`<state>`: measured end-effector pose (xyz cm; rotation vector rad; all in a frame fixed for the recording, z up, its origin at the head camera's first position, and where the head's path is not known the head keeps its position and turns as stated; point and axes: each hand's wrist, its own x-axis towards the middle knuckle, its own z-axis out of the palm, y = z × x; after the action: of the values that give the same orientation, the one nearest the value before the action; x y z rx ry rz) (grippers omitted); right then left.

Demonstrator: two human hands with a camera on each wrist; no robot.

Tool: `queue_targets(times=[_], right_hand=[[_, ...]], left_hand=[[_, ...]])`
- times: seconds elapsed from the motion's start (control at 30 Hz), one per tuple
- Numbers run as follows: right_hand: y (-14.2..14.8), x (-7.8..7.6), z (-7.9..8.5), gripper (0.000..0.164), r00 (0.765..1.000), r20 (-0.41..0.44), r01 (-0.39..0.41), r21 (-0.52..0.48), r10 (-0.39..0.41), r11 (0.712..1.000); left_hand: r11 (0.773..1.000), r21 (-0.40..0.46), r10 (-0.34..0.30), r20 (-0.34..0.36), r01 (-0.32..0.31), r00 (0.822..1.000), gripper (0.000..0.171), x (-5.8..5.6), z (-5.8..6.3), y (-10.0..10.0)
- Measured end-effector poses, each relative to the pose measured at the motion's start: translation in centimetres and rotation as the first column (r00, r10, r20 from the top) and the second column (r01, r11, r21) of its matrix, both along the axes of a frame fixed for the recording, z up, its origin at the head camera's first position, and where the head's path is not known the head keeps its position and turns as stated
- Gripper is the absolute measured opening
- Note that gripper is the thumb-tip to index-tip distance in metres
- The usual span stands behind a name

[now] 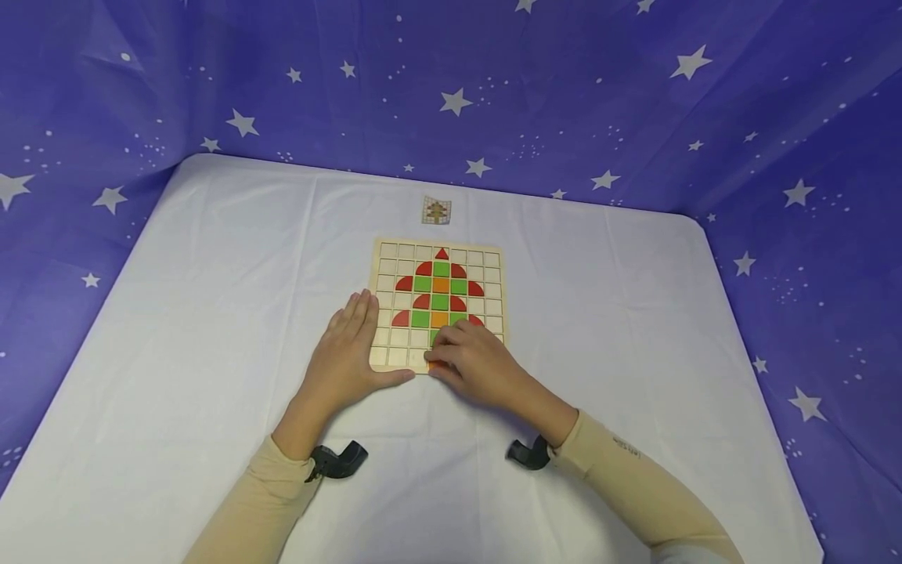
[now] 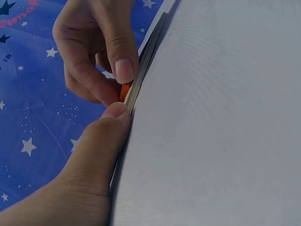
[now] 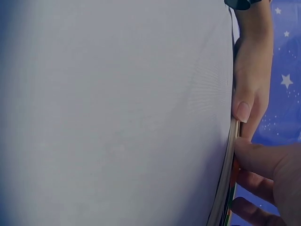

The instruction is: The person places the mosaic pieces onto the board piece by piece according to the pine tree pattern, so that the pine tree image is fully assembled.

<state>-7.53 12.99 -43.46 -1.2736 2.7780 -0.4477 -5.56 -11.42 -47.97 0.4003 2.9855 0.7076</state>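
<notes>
A wooden grid board (image 1: pixel 399 357) lies on the white table, with red, green and orange tiles (image 1: pixel 440 286) set in a tree shape. My left hand (image 1: pixel 345 345) rests along the board's left side, fingers straight, its thumb touching the front edge. At the front middle of the board, my right hand (image 1: pixel 479 362) pinches an orange square tile (image 2: pixel 125 90) between thumb and finger. The tile is tilted against the board in the left wrist view and mostly covered by the fingers. A green tile (image 1: pixel 434 337) just behind it is partly hidden by the right hand.
A small picture card (image 1: pixel 436 211) with a tree pattern lies behind the board. White cloth covers the table (image 1: pixel 599 313). A purple curtain with stars (image 1: pixel 451 102) hangs around the back and sides. Black wrist devices (image 1: pixel 340 460) sit at both wrists.
</notes>
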Motion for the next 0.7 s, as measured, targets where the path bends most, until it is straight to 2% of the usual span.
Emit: queue_targets(times=[0.17,0.43,0.7], right_hand=[[-0.24,-0.06,0.0,0.016,1.0,0.013,0.001,-0.015,-0.001,1.0],[-0.46,-0.16,-0.22,0.014,1.0,-0.027,0.014,0.011,-0.014,1.0],[-0.4,-0.2,-0.09,0.023,0.995,0.042,0.089,0.012,-0.089,0.996]], left_hand=[[1.0,-0.003,0.003,0.009,-0.003,1.0,0.132,0.02,0.1,0.0],[1.0,-0.003,0.006,0.012,-0.006,1.0,0.132,-0.04,0.15,0.12],[1.0,-0.003,0.004,0.014,-0.004,1.0,0.132,-0.1,0.14,0.14]])
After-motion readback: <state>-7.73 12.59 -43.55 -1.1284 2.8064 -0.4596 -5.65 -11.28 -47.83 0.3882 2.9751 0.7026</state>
